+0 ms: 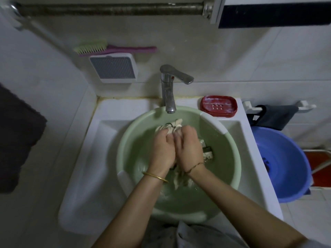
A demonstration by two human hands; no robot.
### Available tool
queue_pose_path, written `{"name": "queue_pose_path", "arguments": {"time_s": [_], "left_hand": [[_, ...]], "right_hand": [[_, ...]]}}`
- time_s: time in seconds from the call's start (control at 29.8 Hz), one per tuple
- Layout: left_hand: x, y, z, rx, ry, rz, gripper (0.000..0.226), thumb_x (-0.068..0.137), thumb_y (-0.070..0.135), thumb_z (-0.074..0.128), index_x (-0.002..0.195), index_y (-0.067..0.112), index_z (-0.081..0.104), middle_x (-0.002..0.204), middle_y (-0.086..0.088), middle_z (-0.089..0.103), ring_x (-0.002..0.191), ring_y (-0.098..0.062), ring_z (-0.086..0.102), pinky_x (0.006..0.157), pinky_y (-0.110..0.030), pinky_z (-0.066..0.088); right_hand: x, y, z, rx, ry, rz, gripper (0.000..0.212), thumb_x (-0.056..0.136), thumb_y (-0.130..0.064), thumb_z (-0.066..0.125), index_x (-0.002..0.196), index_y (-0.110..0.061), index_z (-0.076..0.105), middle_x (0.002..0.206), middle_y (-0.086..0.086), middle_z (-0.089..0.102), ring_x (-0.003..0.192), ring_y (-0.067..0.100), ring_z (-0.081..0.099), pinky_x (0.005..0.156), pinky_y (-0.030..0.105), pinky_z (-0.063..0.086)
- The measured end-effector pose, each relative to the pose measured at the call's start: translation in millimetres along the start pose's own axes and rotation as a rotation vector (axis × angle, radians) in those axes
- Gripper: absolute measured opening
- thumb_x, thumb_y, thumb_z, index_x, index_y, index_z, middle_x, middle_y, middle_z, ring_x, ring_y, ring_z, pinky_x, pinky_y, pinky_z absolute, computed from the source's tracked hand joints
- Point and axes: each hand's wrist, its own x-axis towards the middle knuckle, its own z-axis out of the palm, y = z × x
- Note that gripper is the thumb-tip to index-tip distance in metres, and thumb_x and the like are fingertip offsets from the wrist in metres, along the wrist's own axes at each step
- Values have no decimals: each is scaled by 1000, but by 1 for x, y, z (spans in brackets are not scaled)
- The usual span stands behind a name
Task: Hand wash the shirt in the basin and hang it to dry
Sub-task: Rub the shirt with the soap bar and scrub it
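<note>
A: Where is the shirt (pixel 172 125)?

B: In the green basin (pixel 121 145), bunched up pale and wet. Part is raised between the two hands, part trails into the water under the wrists, and a fold lies just to the right of the right hand.

A: And the grip?

B: The left hand (pixel 162 147) and right hand (pixel 188 145) are pressed side by side, and both sets of fingers curl tightly round the bunched cloth.

A: How much room is there at the edges?

B: The basin nearly fills the white sink (pixel 86 158). Its far rim sits under the spout of the faucet (pixel 167 90), which hangs just beyond the hands. Its right rim comes near the red soap dish (pixel 218 105) on the sink's back corner. Left of the basin the sink shows a bare strip, then its edge, then the tiled wall. Right of the sink's edge, lower down, stands a blue basin (pixel 286 167). Inside the green basin there is open water on both sides of the hands.

A: Count things for me.

B: Two hands, one shirt, two basins, one faucet and one soap dish. The green basin's rim has two white grips. There is one gold bangle (pixel 155 177) on the left wrist and one thin cord (pixel 194 167) on the right. One grey-and-white box (pixel 113 68) is on the wall, with a green and pink brush (pixel 91 48) on top; whether that is one brush or two, I cannot tell. One dark towel (pixel 18 136) hangs at the left, one dark cloth (pixel 274 116) on a rail at the right, and one metal bar (pixel 107 8) runs overhead.
</note>
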Motion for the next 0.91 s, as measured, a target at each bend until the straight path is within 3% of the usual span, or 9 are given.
{"name": "queue_pose_path", "arguments": {"time_s": [0.13,0.23,0.3,0.44,0.47,0.57,0.64,0.77,0.91], "left_hand": [[-11,4,6,81,-42,56,28,93,6,47,118,2,59,120,-12,58,111,-24,52,88,-21,34],[-2,6,2,-10,-32,7,27,93,6,43,115,6,61,115,-3,59,106,-20,55,90,-23,39],[2,6,-2,-54,-55,-6,25,93,5,42,108,6,63,111,-7,63,103,-22,58,90,-27,43],[-3,11,2,26,-98,57,25,91,4,48,112,3,61,113,-11,60,104,-24,55,90,-26,41],[-4,11,3,27,-88,62,25,91,4,48,113,4,61,113,-8,59,104,-22,54,88,-24,40],[3,11,-3,-63,-62,-9,25,92,4,45,110,7,63,106,-1,60,98,-15,54,81,-19,38],[7,10,-7,-112,-91,-40,25,92,3,45,107,8,64,106,-6,65,98,-20,59,85,-25,44],[1,13,-5,36,-129,11,21,92,9,47,107,6,62,109,-12,63,99,-28,58,85,-33,45],[4,11,-6,-48,-106,-49,25,93,7,45,111,9,61,110,-3,62,101,-21,57,85,-25,42]], "right_hand": [[45,17,-10,-9,60,333,18,98,-28,40,86,-15,39,105,16,52,88,35,55,73,38,40],[13,1,-4,12,71,59,17,97,-28,42,84,-18,38,91,9,45,76,28,49,66,38,38],[-4,-1,-4,21,50,-69,16,97,-27,42,83,-19,37,86,5,41,71,23,42,64,37,33],[46,12,-14,-8,80,299,20,99,-28,40,90,-11,45,106,16,51,85,33,53,71,37,39],[46,11,-14,-20,87,310,21,98,-28,40,92,-9,46,109,16,51,87,34,54,71,38,41],[11,-9,-10,-16,55,62,18,98,-28,43,89,-13,43,99,13,46,78,30,50,67,40,40],[3,-10,-12,-42,36,-40,20,97,-27,42,90,-9,46,96,13,46,75,30,49,64,37,36],[54,10,-19,-70,75,269,24,99,-28,39,99,-6,49,110,15,49,88,36,56,76,43,46],[23,-5,-11,-98,64,93,18,97,-25,44,94,-7,47,103,15,46,78,37,53,68,47,45]]}}
